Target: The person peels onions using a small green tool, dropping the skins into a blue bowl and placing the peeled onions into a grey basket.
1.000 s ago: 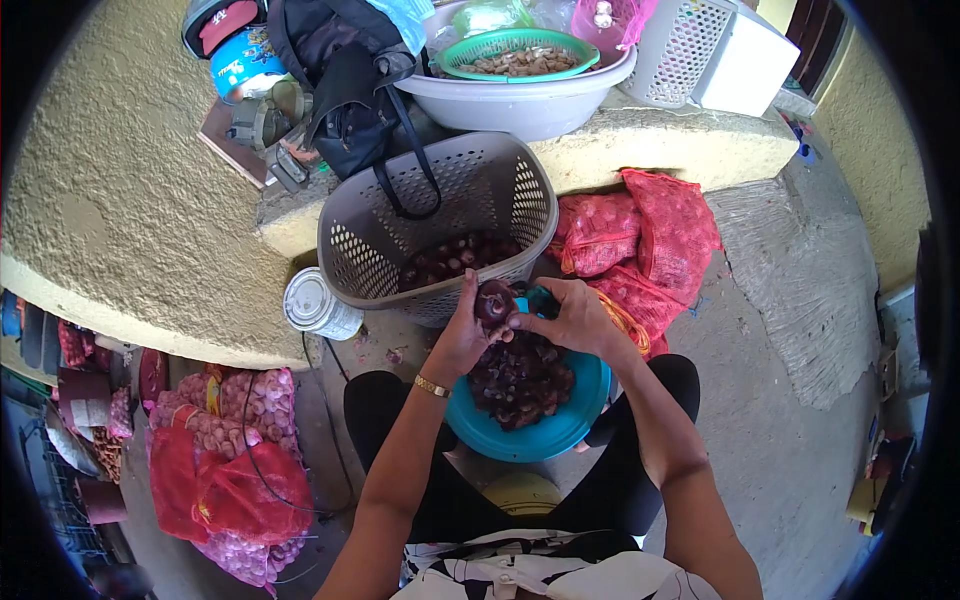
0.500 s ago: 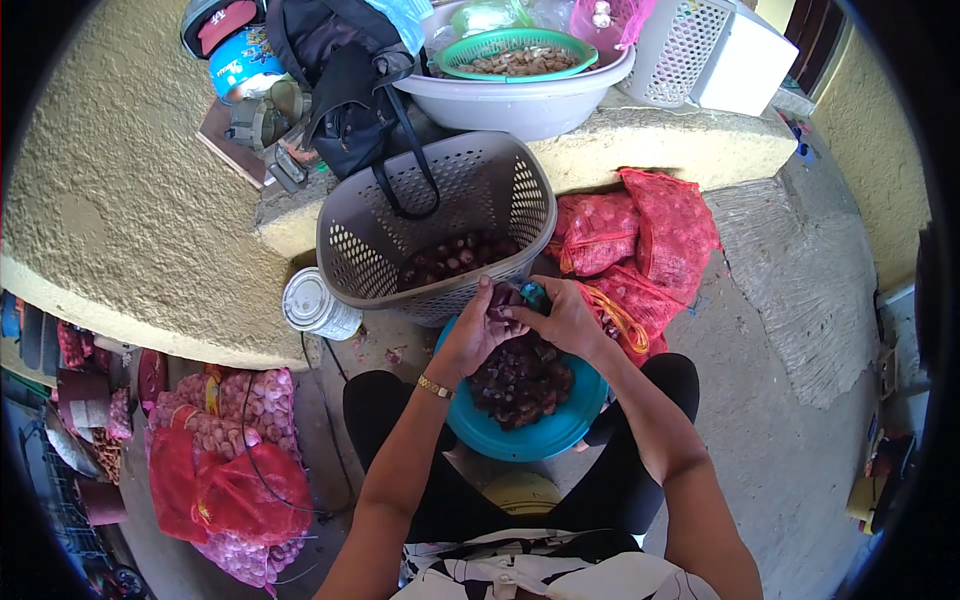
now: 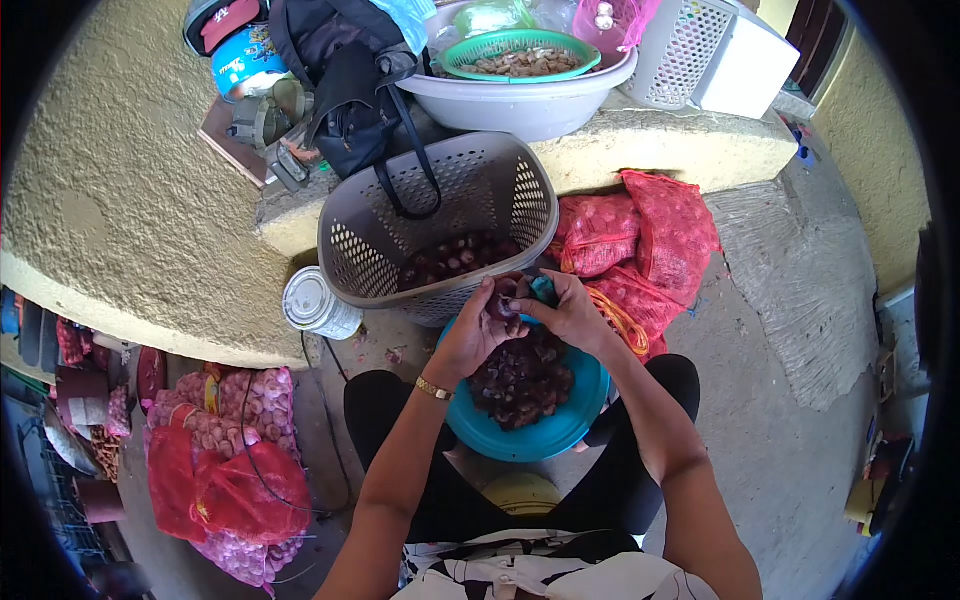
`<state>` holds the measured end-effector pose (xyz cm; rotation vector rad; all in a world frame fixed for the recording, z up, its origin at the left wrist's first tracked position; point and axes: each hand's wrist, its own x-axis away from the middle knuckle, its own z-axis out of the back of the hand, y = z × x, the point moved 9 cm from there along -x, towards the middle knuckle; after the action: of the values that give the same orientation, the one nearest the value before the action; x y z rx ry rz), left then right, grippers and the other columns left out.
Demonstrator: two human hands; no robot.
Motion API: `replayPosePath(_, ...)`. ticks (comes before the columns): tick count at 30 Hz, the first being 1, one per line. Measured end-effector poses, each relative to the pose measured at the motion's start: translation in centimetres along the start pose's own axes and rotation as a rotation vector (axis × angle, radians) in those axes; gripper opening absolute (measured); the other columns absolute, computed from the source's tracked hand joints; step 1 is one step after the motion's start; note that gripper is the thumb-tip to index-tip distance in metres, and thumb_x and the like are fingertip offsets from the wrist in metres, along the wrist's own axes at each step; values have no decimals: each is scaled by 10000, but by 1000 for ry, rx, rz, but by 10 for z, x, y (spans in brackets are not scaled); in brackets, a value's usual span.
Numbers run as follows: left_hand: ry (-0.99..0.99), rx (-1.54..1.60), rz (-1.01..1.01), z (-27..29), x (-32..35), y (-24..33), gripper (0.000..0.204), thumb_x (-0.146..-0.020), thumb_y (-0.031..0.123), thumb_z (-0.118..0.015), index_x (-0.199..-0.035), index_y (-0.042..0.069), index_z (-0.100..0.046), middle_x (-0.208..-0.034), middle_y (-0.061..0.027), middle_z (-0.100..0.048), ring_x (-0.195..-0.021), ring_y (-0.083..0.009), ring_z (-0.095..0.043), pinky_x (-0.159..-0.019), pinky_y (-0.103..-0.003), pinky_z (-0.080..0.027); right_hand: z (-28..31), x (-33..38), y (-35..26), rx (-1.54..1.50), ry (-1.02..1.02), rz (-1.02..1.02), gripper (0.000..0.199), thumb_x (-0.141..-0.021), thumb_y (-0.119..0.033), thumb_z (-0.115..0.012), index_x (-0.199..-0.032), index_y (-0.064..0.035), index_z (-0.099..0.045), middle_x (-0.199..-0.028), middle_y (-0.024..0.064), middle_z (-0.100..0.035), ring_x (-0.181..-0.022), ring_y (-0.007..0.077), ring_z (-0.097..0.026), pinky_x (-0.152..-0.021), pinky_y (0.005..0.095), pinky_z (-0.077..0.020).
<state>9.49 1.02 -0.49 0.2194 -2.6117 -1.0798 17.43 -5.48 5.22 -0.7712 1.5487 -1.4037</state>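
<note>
Over the basin, my left hand (image 3: 470, 335) is closed around a red onion (image 3: 503, 297). My right hand (image 3: 577, 320) meets it from the other side, thumb pressed to the onion. Its curled fingers grip a small tool with a teal handle (image 3: 543, 290); any blade is hidden. Below both hands sits a round turquoise basin (image 3: 525, 446), holding a heap of dark reddish-brown skins or onions (image 3: 520, 385) that I cannot tell apart. Just beyond stands a grey perforated basket (image 3: 350, 230) with red onions (image 3: 462, 256) at its bottom.
Red mesh sacks (image 3: 670, 230) lean right of the basket. A lidded tin (image 3: 318, 303) stands left of it. More filled mesh sacks (image 3: 235, 460) lie at the left, a cable across them. The ledge behind bears a black bag (image 3: 345, 120) and a pale tub (image 3: 510, 108).
The onion has turned in my left hand, and my right thumb has shifted on it. The teal handle has tilted and moved slightly right.
</note>
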Motion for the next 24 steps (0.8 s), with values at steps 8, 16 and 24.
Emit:
replayPosePath(8, -46, -165, -110, 9, -5, 3, 462, -1041, 467, -331, -1183, 75, -529, -912, -3, -590, -694, -91, -534, -649, -284, -487, -10, 5, -22, 626, -124, 215, 255, -764, -119, -755, -1004, -98, -672, -900, 118, -698, -825, 313, -681, -690, 354, -535)
replayPosePath(16, -18, -85, -104, 12, -2, 3, 449, -1043, 463, -328, -1204, 92, -523, -943, -9, -580, -752, -84, -537, -668, -284, -490, -3, -1, -1, 477, -72, 138, 196, -774, -94, -757, -948, -56, -677, -846, 87, -700, -774, 216, -684, -686, 322, -531)
replayPosePath(24, -122, 24, -42, -11, 7, 9, 464, -947, 99, -598, -1359, 135, -386, -1144, -14, -528, -814, -71, -524, -792, -308, -493, -1, 4, 12, -198, -103, -103, 189, -917, -157, -667, -998, 14, -661, -804, -5, -672, -735, 76, -604, -691, 265, -499)
